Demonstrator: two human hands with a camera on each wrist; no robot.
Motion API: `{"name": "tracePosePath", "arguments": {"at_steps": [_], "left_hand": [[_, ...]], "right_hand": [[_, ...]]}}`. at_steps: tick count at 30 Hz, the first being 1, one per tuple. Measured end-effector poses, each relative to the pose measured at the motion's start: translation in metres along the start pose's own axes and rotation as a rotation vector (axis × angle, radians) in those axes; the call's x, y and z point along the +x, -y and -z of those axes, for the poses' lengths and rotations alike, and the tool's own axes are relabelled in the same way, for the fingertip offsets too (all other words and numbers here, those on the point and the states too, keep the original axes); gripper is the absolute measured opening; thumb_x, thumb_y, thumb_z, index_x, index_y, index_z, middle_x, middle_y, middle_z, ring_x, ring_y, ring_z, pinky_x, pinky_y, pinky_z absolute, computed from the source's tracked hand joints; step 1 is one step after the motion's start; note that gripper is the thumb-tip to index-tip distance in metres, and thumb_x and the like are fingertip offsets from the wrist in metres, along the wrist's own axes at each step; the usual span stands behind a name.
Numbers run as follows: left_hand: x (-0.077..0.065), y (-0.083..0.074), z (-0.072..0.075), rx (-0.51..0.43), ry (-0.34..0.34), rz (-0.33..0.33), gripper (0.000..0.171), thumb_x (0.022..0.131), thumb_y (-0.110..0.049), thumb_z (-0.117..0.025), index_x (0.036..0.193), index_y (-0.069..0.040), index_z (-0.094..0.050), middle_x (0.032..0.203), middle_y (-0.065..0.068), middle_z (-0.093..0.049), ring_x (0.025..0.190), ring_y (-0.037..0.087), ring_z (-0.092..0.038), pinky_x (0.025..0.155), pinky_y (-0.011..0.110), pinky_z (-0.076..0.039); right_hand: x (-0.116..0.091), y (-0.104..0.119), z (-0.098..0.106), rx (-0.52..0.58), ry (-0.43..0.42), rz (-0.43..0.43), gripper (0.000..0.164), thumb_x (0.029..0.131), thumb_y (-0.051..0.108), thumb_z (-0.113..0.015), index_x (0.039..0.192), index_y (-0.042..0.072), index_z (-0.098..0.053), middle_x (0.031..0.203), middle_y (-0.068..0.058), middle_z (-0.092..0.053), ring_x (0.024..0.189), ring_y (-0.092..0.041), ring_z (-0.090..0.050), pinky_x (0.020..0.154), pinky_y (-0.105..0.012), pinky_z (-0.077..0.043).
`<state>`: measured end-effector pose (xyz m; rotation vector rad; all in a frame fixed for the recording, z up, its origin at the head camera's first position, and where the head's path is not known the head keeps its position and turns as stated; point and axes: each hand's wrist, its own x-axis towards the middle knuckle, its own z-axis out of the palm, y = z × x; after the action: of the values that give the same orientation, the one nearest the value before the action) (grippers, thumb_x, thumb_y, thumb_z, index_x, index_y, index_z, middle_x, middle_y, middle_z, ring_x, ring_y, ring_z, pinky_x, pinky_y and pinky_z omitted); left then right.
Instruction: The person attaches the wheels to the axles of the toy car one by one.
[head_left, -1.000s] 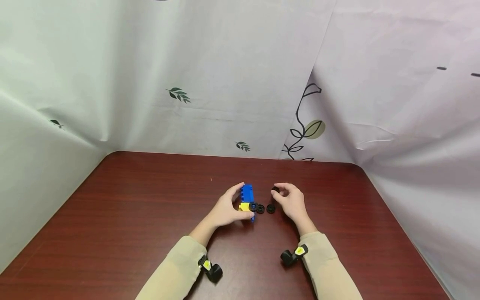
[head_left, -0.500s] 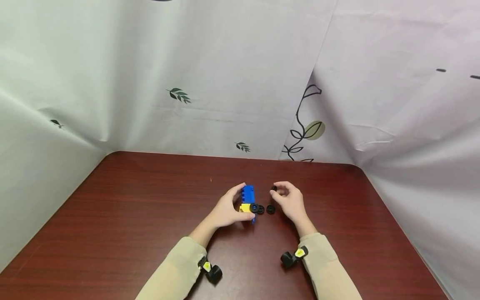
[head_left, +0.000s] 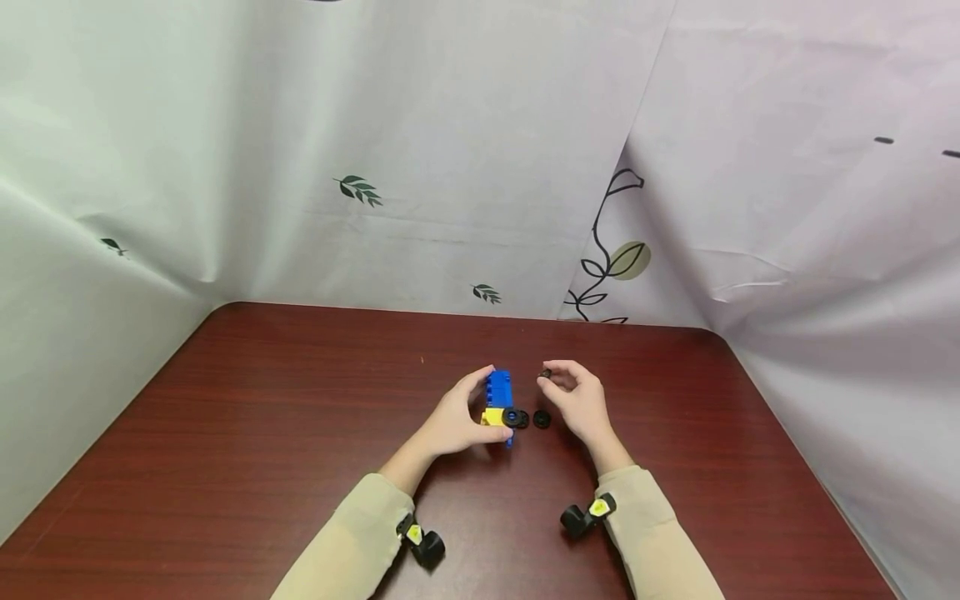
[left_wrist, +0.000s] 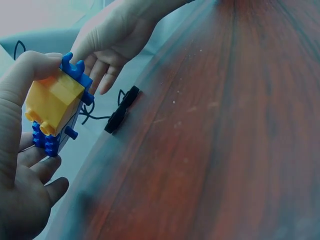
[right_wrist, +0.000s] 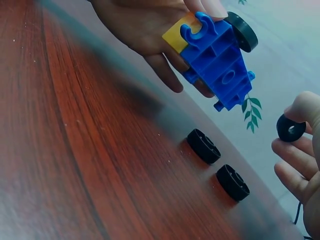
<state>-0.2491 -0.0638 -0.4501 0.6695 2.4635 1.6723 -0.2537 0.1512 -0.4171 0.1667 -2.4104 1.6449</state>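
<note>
My left hand (head_left: 456, 423) grips a blue toy building-block car (head_left: 499, 390), thumb at one end and fingers at the other. A yellow block (left_wrist: 56, 97) sits on its studs. In the right wrist view the ribbed underside and a hook at one end of the car (right_wrist: 222, 70) show. One black wheel (right_wrist: 243, 32) is mounted on an axle peg; other pegs are bare. To the right, my right hand (head_left: 585, 406) pinches a second black wheel (right_wrist: 290, 128) between thumb and fingers, apart from the car.
Two loose black wheels, a nearer one (right_wrist: 233, 183) and another (right_wrist: 203, 146), lie flat on the reddish-brown table (head_left: 262, 433) between the hands. A pale curtain (head_left: 420, 125) with leaf prints hangs behind the table.
My left hand has moved the car slightly right, so its mounted wheel overlaps a loose one more in the head view. My right hand has shifted a little left and away, wheel still pinched.
</note>
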Motion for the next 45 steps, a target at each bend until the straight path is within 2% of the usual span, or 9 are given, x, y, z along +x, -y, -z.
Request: {"name": "tracePosePath", "arguments": {"at_steps": [4, 10, 14, 21, 28, 36, 45], "left_hand": [[-0.001, -0.002, 0.000, 0.013, -0.002, -0.004, 0.098, 0.070, -0.028, -0.083, 0.149, -0.008, -0.027, 0.149, 0.012, -0.037, 0.134, 0.029, -0.041, 0.108, 0.046, -0.037], [-0.001, -0.006, -0.001, 0.027, -0.005, -0.012, 0.097, 0.070, -0.027, -0.083, 0.148, -0.012, -0.029, 0.148, 0.011, -0.038, 0.133, 0.028, -0.044, 0.107, 0.045, -0.038], [-0.002, -0.008, -0.001, 0.036, -0.005, -0.021, 0.096, 0.069, -0.028, -0.083, 0.148, -0.011, -0.030, 0.147, 0.012, -0.038, 0.133, 0.028, -0.044, 0.107, 0.046, -0.038], [-0.001, -0.007, -0.002, 0.045, -0.002, -0.034, 0.096, 0.069, -0.031, -0.083, 0.147, -0.010, -0.031, 0.147, 0.012, -0.038, 0.133, 0.029, -0.044, 0.107, 0.047, -0.038], [0.000, -0.005, -0.004, 0.058, -0.001, -0.052, 0.098, 0.069, -0.032, -0.083, 0.147, -0.006, -0.031, 0.147, 0.013, -0.038, 0.132, 0.028, -0.045, 0.107, 0.046, -0.039], [0.000, -0.005, -0.004, 0.052, -0.001, -0.060, 0.098, 0.069, -0.033, -0.083, 0.147, -0.006, -0.031, 0.148, 0.013, -0.037, 0.133, 0.028, -0.044, 0.107, 0.046, -0.038], [0.000, -0.007, -0.005, 0.046, 0.015, -0.075, 0.097, 0.071, -0.037, -0.082, 0.147, -0.005, -0.030, 0.147, 0.012, -0.038, 0.131, 0.027, -0.046, 0.105, 0.046, -0.040]], "right_hand": [[-0.003, 0.010, 0.000, 0.025, 0.006, -0.006, 0.029, 0.084, 0.002, -0.068, 0.111, -0.007, -0.063, 0.113, -0.024, -0.064, 0.084, 0.002, -0.061, 0.077, -0.012, -0.049], [-0.005, 0.014, 0.000, 0.049, 0.012, 0.035, 0.026, 0.083, 0.003, -0.069, 0.107, -0.007, -0.064, 0.107, -0.021, -0.067, 0.083, 0.000, -0.061, 0.077, -0.015, -0.051], [-0.006, 0.014, -0.001, 0.066, 0.023, 0.064, 0.026, 0.084, 0.004, -0.069, 0.107, -0.006, -0.064, 0.109, -0.022, -0.066, 0.084, -0.002, -0.061, 0.077, -0.015, -0.051], [0.002, -0.008, -0.007, 0.109, 0.034, 0.060, 0.025, 0.083, 0.011, -0.072, 0.106, 0.002, -0.067, 0.114, -0.015, -0.067, 0.090, -0.003, -0.062, 0.079, -0.015, -0.051], [0.000, -0.009, -0.011, 0.134, 0.052, 0.116, 0.023, 0.082, 0.016, -0.074, 0.099, 0.003, -0.067, 0.113, -0.014, -0.067, 0.096, -0.013, -0.066, 0.081, -0.019, -0.053], [-0.011, 0.025, -0.007, 0.108, 0.098, 0.093, 0.019, 0.083, 0.007, -0.071, 0.097, -0.004, -0.064, 0.116, -0.019, -0.065, 0.102, -0.031, -0.065, 0.081, -0.018, -0.052], [-0.014, 0.030, -0.007, 0.067, 0.129, 0.144, 0.030, 0.084, 0.007, -0.070, 0.111, -0.003, -0.063, 0.110, -0.018, -0.067, 0.094, -0.031, -0.064, 0.080, -0.024, -0.054]]}}
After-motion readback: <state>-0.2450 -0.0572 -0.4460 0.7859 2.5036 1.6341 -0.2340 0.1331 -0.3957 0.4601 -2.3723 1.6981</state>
